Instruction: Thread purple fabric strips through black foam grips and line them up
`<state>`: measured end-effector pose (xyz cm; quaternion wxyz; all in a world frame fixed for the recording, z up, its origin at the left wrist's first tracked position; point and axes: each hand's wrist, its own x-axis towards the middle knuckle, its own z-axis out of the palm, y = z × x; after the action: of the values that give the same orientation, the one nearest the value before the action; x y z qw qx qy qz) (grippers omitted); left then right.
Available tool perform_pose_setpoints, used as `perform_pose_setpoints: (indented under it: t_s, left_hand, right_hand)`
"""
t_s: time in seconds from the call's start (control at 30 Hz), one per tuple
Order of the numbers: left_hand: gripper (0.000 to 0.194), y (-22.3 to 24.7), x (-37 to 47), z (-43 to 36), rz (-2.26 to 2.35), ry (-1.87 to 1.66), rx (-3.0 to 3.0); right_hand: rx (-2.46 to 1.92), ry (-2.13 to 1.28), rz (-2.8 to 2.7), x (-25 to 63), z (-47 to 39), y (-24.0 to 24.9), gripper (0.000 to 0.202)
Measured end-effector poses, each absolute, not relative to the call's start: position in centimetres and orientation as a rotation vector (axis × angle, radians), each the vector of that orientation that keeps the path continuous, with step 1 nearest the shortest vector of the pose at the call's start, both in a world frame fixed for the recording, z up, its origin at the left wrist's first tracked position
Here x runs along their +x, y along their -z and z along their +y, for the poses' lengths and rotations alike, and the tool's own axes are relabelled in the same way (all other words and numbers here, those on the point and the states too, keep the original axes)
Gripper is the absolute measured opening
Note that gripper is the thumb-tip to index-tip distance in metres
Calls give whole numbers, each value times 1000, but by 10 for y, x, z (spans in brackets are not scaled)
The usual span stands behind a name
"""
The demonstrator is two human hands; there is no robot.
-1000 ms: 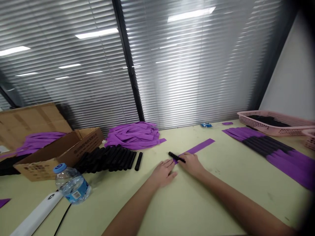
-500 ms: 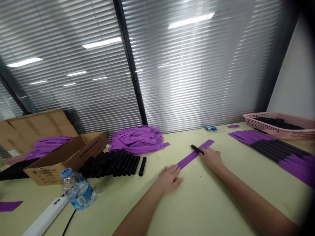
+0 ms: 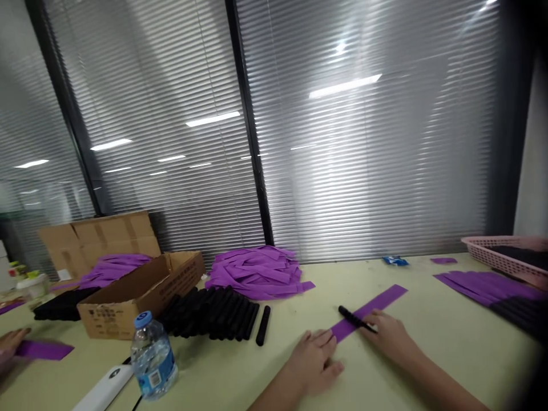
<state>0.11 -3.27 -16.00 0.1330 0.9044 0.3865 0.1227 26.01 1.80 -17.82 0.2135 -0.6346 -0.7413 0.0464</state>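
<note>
A flat purple fabric strip lies slantwise on the pale table in front of me. My left hand rests with its fingers stretched out on the strip's near end. Across the strip's middle lies a thin black ribbed rod, and my right hand grips its right part between the fingers. The fingertips hide some of the rod and the strip beneath. To the left, a single black rod lies apart from a heap of similar black rods. Behind it spreads a pile of purple strips.
A cardboard box and a water bottle stand left, beside a white device. At right are purple-and-black strips, a pink basket and a blue packet. Another person's hand touches a purple strip at far left.
The view has shifted, so the table's things sit lower and mostly farther right. Another person's hand has come into view at left. Both my hands stay at the strip and rod.
</note>
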Motion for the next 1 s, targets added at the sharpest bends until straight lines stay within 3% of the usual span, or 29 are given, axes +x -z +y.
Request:
perform_pose_setpoints:
  t_s: [0.2,0.8,1.0]
  left_hand:
    - [60,156,0,-35,1117,-355,2629]
    - [49,160,1,-31,1093,-442,2608]
    - [50,162,0,-31,1080,-419,2667]
  right_hand:
    - [-1449,-269,-2171,217,2,178,25]
    - [-2075,213,-1882,324,57,196,29]
    - [-1739,-92,-1974,285,33,185,23]
